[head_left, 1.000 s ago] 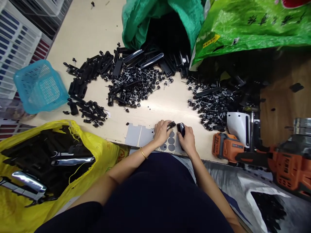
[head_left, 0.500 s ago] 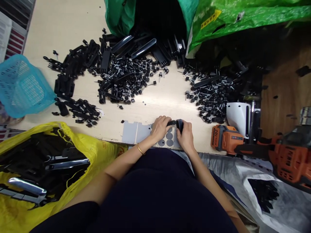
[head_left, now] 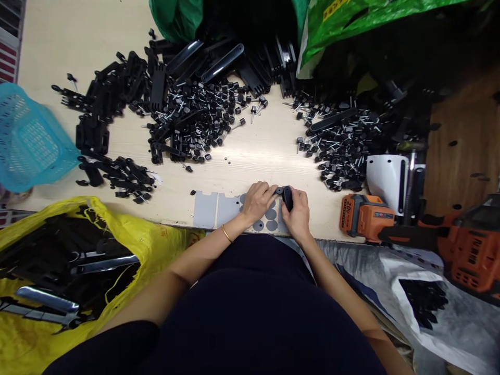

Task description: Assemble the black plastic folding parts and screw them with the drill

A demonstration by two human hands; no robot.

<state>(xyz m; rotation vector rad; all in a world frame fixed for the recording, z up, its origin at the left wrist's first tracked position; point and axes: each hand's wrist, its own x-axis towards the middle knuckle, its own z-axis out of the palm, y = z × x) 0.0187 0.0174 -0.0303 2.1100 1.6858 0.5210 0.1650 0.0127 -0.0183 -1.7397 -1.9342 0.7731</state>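
Blk part (head_left: 288, 199) (in R hand (head_left: 298, 212)): long, slim, rounded end.

Black bar (head_left: 288, 199), blue basket (head_left: 58, 148)

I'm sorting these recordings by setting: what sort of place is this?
Probably a small assembly workshop: heaps of black parts lie on a table, a cordless tool lies at its edge, and a yellow sack beside it holds more black pieces.
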